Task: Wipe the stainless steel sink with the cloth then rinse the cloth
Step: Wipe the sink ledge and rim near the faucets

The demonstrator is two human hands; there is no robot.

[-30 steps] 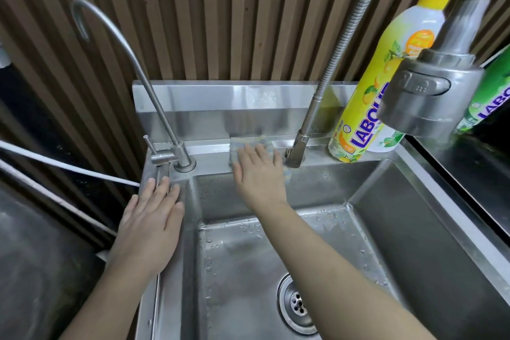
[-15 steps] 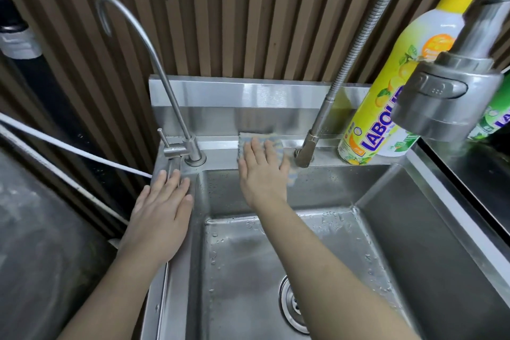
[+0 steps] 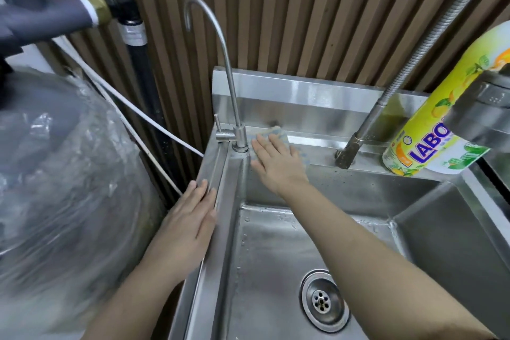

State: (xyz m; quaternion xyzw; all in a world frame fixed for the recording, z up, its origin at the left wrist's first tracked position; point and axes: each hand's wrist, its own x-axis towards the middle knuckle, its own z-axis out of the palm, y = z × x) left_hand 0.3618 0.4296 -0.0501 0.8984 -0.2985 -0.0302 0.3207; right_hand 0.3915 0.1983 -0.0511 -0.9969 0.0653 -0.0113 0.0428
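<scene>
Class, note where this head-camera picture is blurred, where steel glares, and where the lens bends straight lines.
Head view: the plastic-wrapped tank at left and spray head at right are smeared; the sink backsplash glares brightly; wall slats splay from wide-angle distortion; left hand, right hand and cloth look sharp.

Brown slatted wall (image 3: 303, 22); black pipe (image 3: 145, 85), plastic-wrapped tank (image 3: 69, 174) left.

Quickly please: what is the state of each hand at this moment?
Left hand: open, flat on the left rim of the stainless steel sink.
Right hand: open, pressing the pale blue checked cloth onto the back ledge.
</scene>
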